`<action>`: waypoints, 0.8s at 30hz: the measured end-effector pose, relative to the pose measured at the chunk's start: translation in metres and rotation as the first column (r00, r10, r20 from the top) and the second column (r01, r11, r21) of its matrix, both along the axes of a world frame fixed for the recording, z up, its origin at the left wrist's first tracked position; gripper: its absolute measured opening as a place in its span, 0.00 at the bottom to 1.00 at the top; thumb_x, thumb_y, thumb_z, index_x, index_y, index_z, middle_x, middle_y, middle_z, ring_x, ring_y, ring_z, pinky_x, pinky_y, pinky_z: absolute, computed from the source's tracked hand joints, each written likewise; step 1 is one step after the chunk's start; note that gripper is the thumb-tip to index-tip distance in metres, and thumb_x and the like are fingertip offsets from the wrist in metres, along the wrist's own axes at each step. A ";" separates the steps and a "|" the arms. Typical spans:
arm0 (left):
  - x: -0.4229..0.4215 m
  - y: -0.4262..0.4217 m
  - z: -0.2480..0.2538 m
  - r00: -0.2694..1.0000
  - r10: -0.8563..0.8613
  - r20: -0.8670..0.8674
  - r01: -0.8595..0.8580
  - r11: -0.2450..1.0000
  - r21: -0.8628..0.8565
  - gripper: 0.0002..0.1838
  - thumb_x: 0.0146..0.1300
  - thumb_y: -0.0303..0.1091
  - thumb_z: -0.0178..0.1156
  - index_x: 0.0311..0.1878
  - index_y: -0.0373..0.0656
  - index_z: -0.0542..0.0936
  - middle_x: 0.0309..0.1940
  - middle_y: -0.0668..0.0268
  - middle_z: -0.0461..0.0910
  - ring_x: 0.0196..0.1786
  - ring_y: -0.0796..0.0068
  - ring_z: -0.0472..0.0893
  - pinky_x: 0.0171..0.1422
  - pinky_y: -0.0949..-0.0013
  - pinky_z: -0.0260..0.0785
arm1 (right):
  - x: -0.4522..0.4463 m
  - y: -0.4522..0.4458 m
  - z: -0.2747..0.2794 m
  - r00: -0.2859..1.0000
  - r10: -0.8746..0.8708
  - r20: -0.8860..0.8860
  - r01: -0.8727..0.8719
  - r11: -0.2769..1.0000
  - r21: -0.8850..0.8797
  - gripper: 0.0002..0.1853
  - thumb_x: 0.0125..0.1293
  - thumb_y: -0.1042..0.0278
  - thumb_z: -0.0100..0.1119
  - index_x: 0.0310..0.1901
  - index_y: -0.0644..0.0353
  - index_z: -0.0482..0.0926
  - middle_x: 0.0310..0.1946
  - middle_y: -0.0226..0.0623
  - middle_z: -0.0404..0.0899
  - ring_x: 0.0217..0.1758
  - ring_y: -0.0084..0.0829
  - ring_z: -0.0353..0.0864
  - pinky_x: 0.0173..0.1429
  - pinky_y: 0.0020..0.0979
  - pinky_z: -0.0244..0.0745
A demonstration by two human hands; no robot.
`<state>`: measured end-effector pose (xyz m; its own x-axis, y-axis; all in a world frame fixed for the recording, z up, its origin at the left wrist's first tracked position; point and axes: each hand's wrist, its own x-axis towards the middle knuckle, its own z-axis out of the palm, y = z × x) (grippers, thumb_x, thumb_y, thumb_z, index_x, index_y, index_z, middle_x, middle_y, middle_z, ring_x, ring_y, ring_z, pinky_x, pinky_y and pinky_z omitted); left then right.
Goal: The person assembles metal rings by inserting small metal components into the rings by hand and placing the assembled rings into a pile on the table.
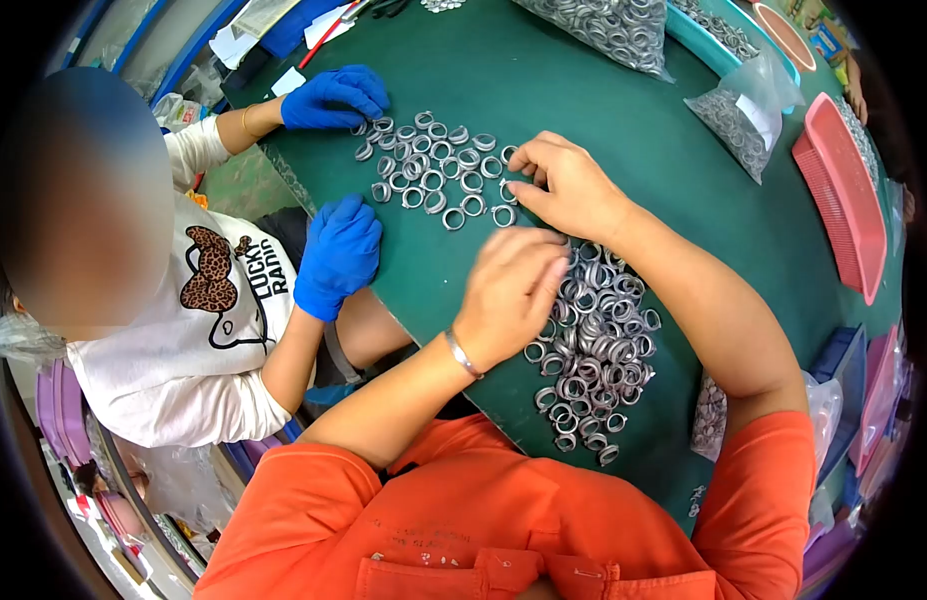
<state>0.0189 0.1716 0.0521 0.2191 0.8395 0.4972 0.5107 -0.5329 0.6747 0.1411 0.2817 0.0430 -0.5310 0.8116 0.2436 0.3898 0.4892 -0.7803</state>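
Note:
My right hand point(573, 188) is at the right edge of a spread group of grey metal rings point(432, 180). Its thumb and forefinger are apart, each tip close to a ring point(508, 190) there. Nearer to me, my left hand point(510, 285) is slightly blurred, its fingertips at the upper left edge of a dense heap of the same rings point(598, 345). What those fingertips touch is hidden. Small lugs stick out from some rings.
Across the corner of the green table point(463, 70) sits a co-worker with blue gloves, one glove point(333, 97) at the spread rings, the other point(340, 255) at the table edge. Bags of rings point(748, 115), a pink basket point(838, 200) and a turquoise tray point(683, 30) stand on the far right.

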 end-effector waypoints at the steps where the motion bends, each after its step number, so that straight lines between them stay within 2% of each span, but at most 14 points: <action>1: -0.005 -0.002 0.001 0.991 0.121 -0.060 -0.116 0.990 0.075 0.05 0.53 0.22 0.61 0.34 0.38 0.79 0.36 0.59 0.78 0.39 0.60 0.76 0.46 0.64 0.67 | 0.002 0.000 -0.002 1.000 0.007 0.003 -0.007 1.000 0.003 0.10 0.53 0.73 0.64 0.37 0.66 0.77 0.33 0.39 0.72 0.32 0.30 0.74 0.37 0.29 0.73; 3: -0.017 0.002 0.003 0.949 0.262 -0.173 -0.248 0.963 0.102 0.08 0.50 0.21 0.62 0.35 0.39 0.78 0.34 0.59 0.76 0.37 0.59 0.74 0.44 0.63 0.66 | 0.003 -0.001 -0.001 1.000 0.017 0.010 -0.017 1.000 0.005 0.11 0.53 0.73 0.64 0.37 0.66 0.77 0.33 0.39 0.72 0.32 0.30 0.74 0.36 0.29 0.72; 5: -0.022 0.007 0.002 0.895 0.370 -0.248 -0.361 0.929 0.082 0.12 0.47 0.24 0.65 0.37 0.41 0.77 0.34 0.61 0.74 0.40 0.59 0.73 0.44 0.62 0.63 | 0.002 -0.003 0.006 0.996 0.001 0.088 0.003 0.999 -0.043 0.10 0.52 0.69 0.63 0.35 0.65 0.78 0.36 0.45 0.75 0.40 0.41 0.78 0.46 0.35 0.74; 9: -0.028 0.013 -0.008 0.872 0.374 -0.315 -0.378 0.924 0.048 0.10 0.46 0.27 0.67 0.33 0.42 0.78 0.34 0.63 0.74 0.40 0.60 0.73 0.43 0.62 0.63 | -0.006 -0.007 0.001 0.996 -0.051 0.080 0.046 0.997 0.057 0.09 0.50 0.70 0.62 0.33 0.64 0.79 0.33 0.45 0.76 0.37 0.41 0.79 0.43 0.36 0.75; 11: -0.026 0.018 -0.009 0.879 0.370 -0.301 -0.366 0.928 0.072 0.09 0.45 0.28 0.68 0.31 0.43 0.78 0.34 0.63 0.74 0.40 0.60 0.73 0.42 0.62 0.63 | -0.006 -0.007 0.003 0.998 -0.064 0.015 0.065 0.997 -0.033 0.06 0.49 0.72 0.61 0.30 0.63 0.79 0.29 0.44 0.77 0.33 0.41 0.80 0.40 0.36 0.76; 12: -0.027 0.018 -0.009 0.881 0.374 -0.289 -0.367 0.927 0.079 0.09 0.45 0.27 0.68 0.29 0.42 0.78 0.34 0.63 0.74 0.40 0.60 0.73 0.42 0.62 0.63 | -0.004 -0.008 0.003 0.996 -0.084 -0.035 0.083 0.996 -0.009 0.05 0.48 0.73 0.60 0.29 0.64 0.79 0.26 0.43 0.78 0.30 0.40 0.80 0.38 0.35 0.77; 15: -0.027 0.018 -0.007 0.895 0.372 -0.247 -0.359 0.928 0.100 0.08 0.44 0.25 0.68 0.28 0.42 0.77 0.34 0.63 0.74 0.39 0.60 0.74 0.42 0.62 0.65 | 0.009 -0.005 0.011 0.986 -0.147 -0.084 0.132 0.978 -0.159 0.06 0.50 0.74 0.62 0.31 0.64 0.81 0.27 0.43 0.80 0.29 0.32 0.82 0.38 0.30 0.78; 16: -0.028 0.017 -0.005 0.898 0.365 -0.245 -0.357 0.931 0.076 0.08 0.43 0.24 0.68 0.27 0.42 0.77 0.34 0.63 0.74 0.39 0.60 0.74 0.43 0.62 0.65 | 0.014 0.001 0.010 0.970 -0.184 -0.161 0.128 0.943 -0.306 0.06 0.51 0.74 0.61 0.32 0.65 0.81 0.26 0.40 0.81 0.28 0.27 0.81 0.36 0.28 0.77; 17: -0.029 0.015 -0.003 0.899 0.369 -0.237 -0.366 0.929 0.056 0.08 0.44 0.24 0.67 0.27 0.41 0.77 0.34 0.63 0.75 0.39 0.60 0.74 0.44 0.62 0.65 | 0.024 0.007 0.012 0.972 -0.188 -0.144 0.140 0.946 -0.293 0.06 0.51 0.74 0.61 0.32 0.65 0.81 0.26 0.40 0.81 0.28 0.27 0.81 0.36 0.28 0.77; 19: -0.031 0.013 0.000 0.902 0.363 -0.233 -0.360 0.931 0.054 0.07 0.44 0.24 0.67 0.27 0.41 0.78 0.35 0.63 0.75 0.40 0.60 0.74 0.45 0.62 0.64 | 0.040 0.020 0.020 0.926 -0.327 -0.190 0.225 0.880 -0.418 0.05 0.52 0.76 0.61 0.32 0.65 0.81 0.26 0.38 0.81 0.27 0.23 0.81 0.35 0.26 0.77; 21: -0.031 0.011 0.001 0.907 0.357 -0.224 -0.360 0.933 0.032 0.07 0.45 0.24 0.67 0.28 0.41 0.78 0.36 0.63 0.75 0.40 0.60 0.74 0.46 0.62 0.64 | 0.063 0.043 0.019 0.885 -0.459 -0.075 0.445 0.883 -0.149 0.06 0.52 0.75 0.61 0.32 0.65 0.81 0.26 0.38 0.82 0.27 0.25 0.81 0.35 0.27 0.77; 23: -0.033 0.011 0.003 0.911 0.351 -0.217 -0.356 0.934 0.019 0.07 0.45 0.23 0.67 0.28 0.40 0.78 0.36 0.63 0.76 0.40 0.60 0.74 0.46 0.62 0.64 | 0.094 0.067 0.023 0.785 -0.619 -0.013 0.616 0.778 0.127 0.08 0.50 0.73 0.60 0.33 0.64 0.81 0.28 0.42 0.82 0.29 0.31 0.82 0.38 0.30 0.77; 24: -0.036 0.009 0.004 0.917 0.341 -0.207 -0.345 0.938 0.017 0.07 0.45 0.23 0.66 0.28 0.40 0.78 0.36 0.63 0.76 0.40 0.60 0.74 0.46 0.63 0.64 | 0.111 0.083 0.026 0.715 -0.699 -0.016 0.694 0.707 0.133 0.08 0.51 0.74 0.59 0.33 0.65 0.81 0.28 0.41 0.82 0.29 0.31 0.81 0.38 0.30 0.77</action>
<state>-0.0166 0.1809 0.0559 0.0105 0.8905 0.4548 0.7873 -0.2878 0.5453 0.2520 0.3645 0.0695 0.1638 0.9193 0.3579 0.6822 0.1565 -0.7142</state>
